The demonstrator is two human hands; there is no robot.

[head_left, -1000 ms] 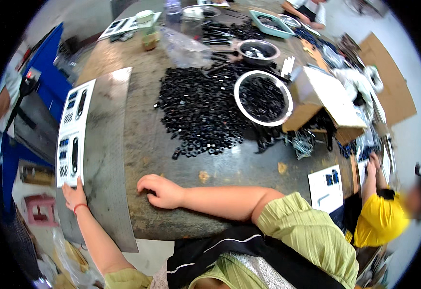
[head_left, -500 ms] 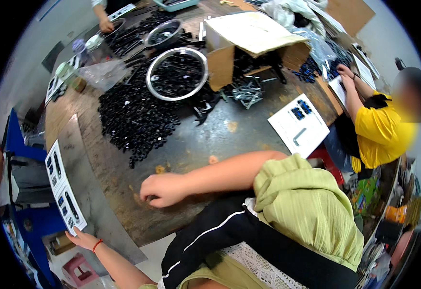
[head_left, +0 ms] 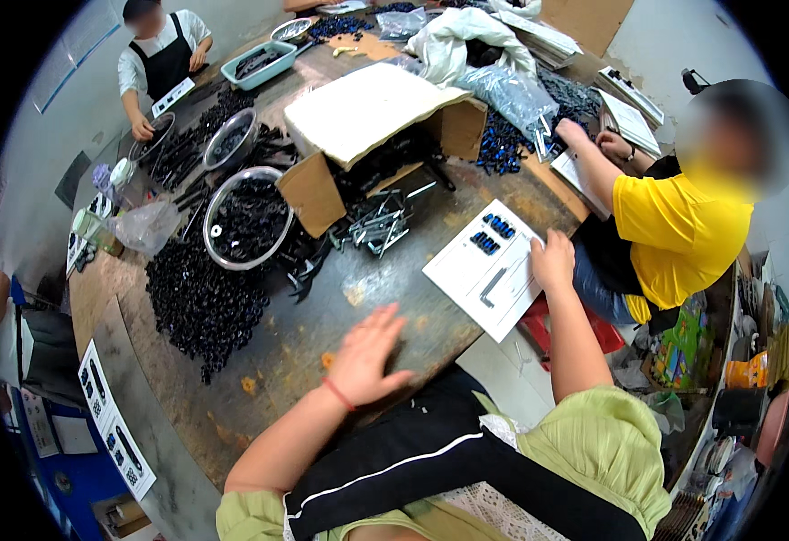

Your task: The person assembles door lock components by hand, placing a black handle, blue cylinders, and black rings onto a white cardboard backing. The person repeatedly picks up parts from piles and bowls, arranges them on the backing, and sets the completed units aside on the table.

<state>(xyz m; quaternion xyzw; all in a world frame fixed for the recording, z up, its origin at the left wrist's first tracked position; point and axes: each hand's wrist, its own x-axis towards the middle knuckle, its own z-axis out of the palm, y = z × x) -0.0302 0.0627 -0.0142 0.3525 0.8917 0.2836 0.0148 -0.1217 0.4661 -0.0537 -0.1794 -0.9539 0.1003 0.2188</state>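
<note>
Swung rightward since earlier, the right hand now touches the white card at the right edge of the worktop. Its half-curled grip is hard to make out; whether it pinches cannot be told. Blurred, the left hand spreads wide, seemingly empty. Metal rods and a carton lie beyond.

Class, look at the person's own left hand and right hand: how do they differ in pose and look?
Pose: the left hand is spread, thumb out, while the right hand has bent fingers.
Place: the left hand is over the bare table; the right hand is at the white card's edge.
Look: the left hand has a red wristband; the right hand shows none.
Shared: both are bare.
</note>
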